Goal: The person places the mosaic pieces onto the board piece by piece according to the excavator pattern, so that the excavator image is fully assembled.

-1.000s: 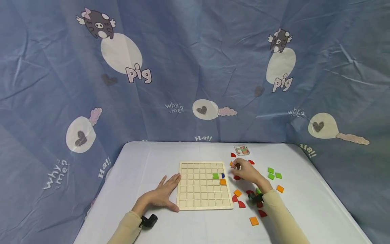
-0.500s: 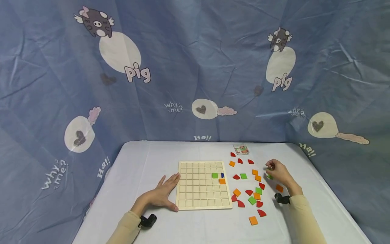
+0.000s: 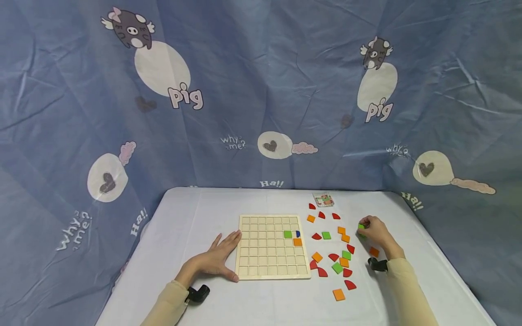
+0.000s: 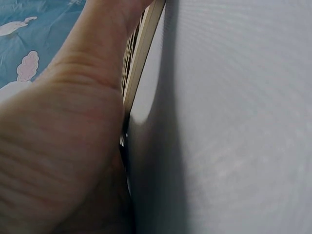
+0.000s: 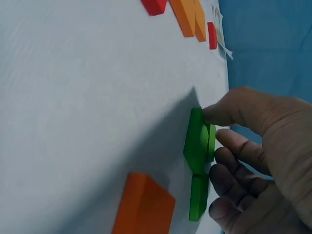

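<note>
At the left edge of the pale wooden grid board [image 3: 267, 253], my left hand [image 3: 218, 260] rests with its fingers spread, thumb near the lower left corner. In the left wrist view the wrist and palm side fill the left, beside the board's rim [image 4: 141, 53]. My right hand [image 3: 377, 233] is at the far right of the loose tiles, its thumb and curled fingers at a green square tile [image 5: 196, 139]. Two more green tiles lie against it in the right wrist view. The board bears a green tile [image 3: 287, 234], a blue piece [image 3: 298, 234] and an orange tile [image 3: 297, 242].
Right of the board lie scattered red quarter-round pieces [image 3: 322, 272], orange squares [image 3: 339, 294] and green squares [image 3: 337, 267]. An orange tile [image 5: 144, 207] is close by the right hand. A small printed packet [image 3: 324, 200] sits at the back. Blue printed cloth [image 3: 228, 90] hangs behind the table.
My right hand has moved right, from beside the board to the green tiles at the far right, then shifted slightly there. The left hand has stayed at the board's edge.
</note>
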The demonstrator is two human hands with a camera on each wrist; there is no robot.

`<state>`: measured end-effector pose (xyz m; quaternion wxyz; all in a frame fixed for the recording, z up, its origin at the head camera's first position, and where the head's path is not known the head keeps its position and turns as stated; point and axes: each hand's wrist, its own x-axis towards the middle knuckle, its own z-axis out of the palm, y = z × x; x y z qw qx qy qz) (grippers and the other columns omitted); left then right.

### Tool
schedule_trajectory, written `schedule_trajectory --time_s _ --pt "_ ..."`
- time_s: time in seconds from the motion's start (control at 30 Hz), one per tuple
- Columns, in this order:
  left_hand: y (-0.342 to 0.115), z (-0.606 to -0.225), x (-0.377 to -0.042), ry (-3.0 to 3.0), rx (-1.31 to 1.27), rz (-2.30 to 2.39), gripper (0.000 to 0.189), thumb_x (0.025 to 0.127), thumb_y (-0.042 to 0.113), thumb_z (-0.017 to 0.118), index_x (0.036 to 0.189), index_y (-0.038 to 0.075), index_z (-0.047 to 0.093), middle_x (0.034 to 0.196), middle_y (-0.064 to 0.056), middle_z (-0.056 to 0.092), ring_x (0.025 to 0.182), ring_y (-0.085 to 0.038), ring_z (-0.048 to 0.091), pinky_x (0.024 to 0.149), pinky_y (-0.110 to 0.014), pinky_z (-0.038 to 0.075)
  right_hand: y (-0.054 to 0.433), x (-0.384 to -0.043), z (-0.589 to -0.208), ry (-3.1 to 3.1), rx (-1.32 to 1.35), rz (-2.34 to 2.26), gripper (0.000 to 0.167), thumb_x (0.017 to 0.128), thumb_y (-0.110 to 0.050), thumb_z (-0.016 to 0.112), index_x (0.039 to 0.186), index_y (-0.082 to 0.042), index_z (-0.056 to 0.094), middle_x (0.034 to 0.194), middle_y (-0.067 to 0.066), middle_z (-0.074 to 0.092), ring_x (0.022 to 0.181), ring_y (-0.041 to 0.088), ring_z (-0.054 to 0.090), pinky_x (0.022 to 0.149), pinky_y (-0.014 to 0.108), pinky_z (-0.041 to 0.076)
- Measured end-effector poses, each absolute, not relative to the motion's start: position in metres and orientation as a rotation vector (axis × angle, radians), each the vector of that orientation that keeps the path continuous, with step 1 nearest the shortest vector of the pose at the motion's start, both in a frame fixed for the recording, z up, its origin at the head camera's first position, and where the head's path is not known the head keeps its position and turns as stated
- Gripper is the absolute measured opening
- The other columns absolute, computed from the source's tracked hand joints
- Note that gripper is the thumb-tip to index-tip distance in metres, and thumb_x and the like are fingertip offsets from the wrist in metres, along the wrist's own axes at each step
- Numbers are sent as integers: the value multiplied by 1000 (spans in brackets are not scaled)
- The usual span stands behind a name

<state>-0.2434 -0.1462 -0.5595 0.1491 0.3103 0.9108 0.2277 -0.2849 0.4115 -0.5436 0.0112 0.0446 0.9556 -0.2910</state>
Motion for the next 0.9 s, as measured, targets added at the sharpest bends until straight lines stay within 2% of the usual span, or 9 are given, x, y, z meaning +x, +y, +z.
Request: schedule_trajectory --time_s 0.5,0.77,0.9 --pt "-145 -560 -244 2611 910 654 135 60 72 75 156 9 4 164 -6 1 152 -26 1 120 -56 -9 415 -285 -540 2920 213 -881 33 84 -12 68 109 7 59 104 22 56 90 29 55 81 44 51" --pt "-146 -560 -244 2615 899 649 135 60 73 74 156 10 4 164 -5 0 152 -25 1 120 -56 -9 417 -284 -537 2912 266 -865 32 84 -13 69 107 6 57 100 21 62 85 26 58 73 35 53" --pt "-147 -561 -244 2610 890 653 134 60 72 75 156 10 5 164 -5 0 152 -26 1 120 -56 -10 414 -283 -542 2946 211 -880 33 82 -14 72 104 5 57 95 18 63 82 24 59 69 32 53"
